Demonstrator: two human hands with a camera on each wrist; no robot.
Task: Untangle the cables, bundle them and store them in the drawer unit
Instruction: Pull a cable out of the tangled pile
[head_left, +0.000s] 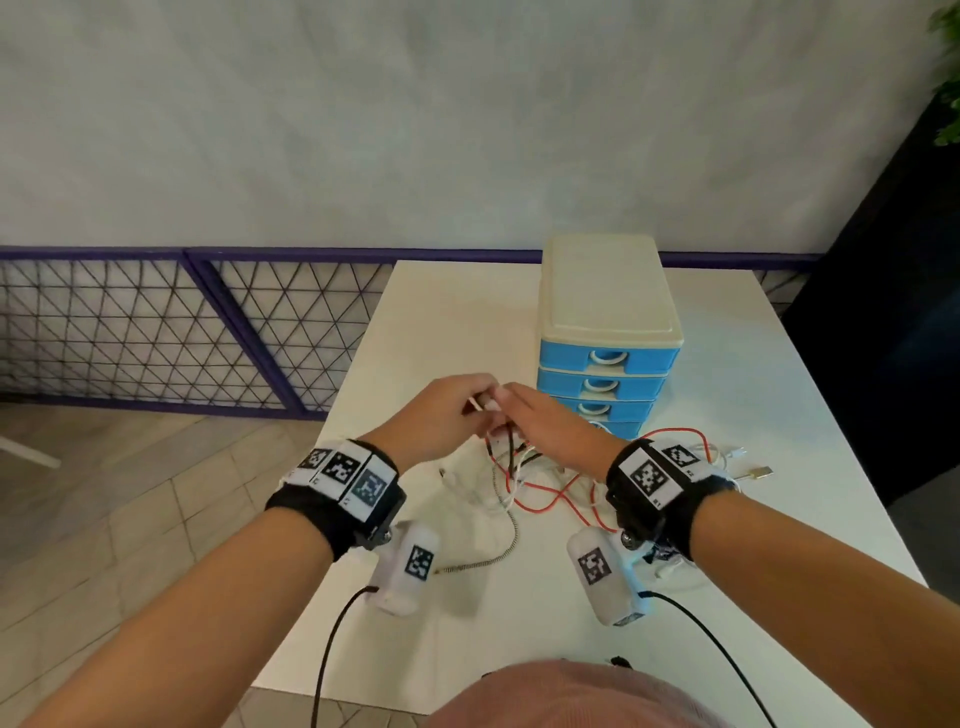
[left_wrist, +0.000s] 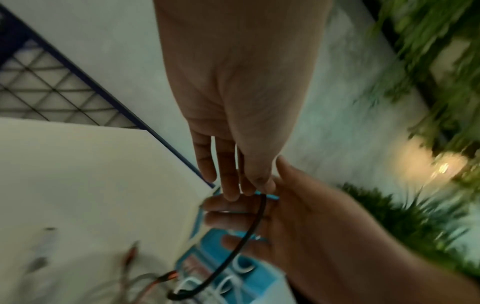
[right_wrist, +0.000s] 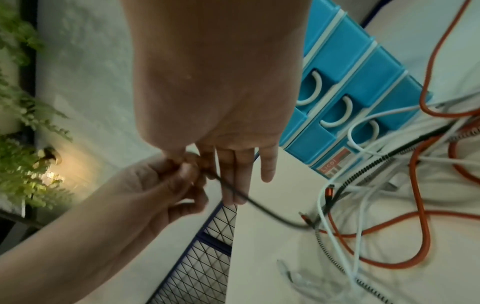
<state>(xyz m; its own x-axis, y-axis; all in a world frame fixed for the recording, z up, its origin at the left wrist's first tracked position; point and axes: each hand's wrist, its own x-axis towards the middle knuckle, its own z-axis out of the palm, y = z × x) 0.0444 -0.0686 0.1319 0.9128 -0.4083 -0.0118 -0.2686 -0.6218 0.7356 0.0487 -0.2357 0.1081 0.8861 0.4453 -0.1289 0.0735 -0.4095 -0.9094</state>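
My left hand (head_left: 480, 404) and right hand (head_left: 503, 401) meet in the air in front of the blue drawer unit (head_left: 608, 358). All of its drawers are shut. In the left wrist view the left thumb and forefinger (left_wrist: 259, 186) pinch the upper end of a thin black cable (left_wrist: 244, 240). In the right wrist view my right hand (right_wrist: 197, 162) pinches the same end with thumb and forefinger. Its other fingers (right_wrist: 233, 181) lie straight along the cable (right_wrist: 259, 207). The cable hangs down into a tangle of red, white and braided cables (head_left: 545, 486) on the white table (head_left: 441, 322).
Loose plugs (head_left: 753, 470) lie right of the tangle, and a braided cable end (head_left: 483, 564) trails toward me. The table's left edge drops to a tiled floor beside a purple mesh railing (head_left: 156, 332). Green plants (head_left: 948, 78) stand at the far right.
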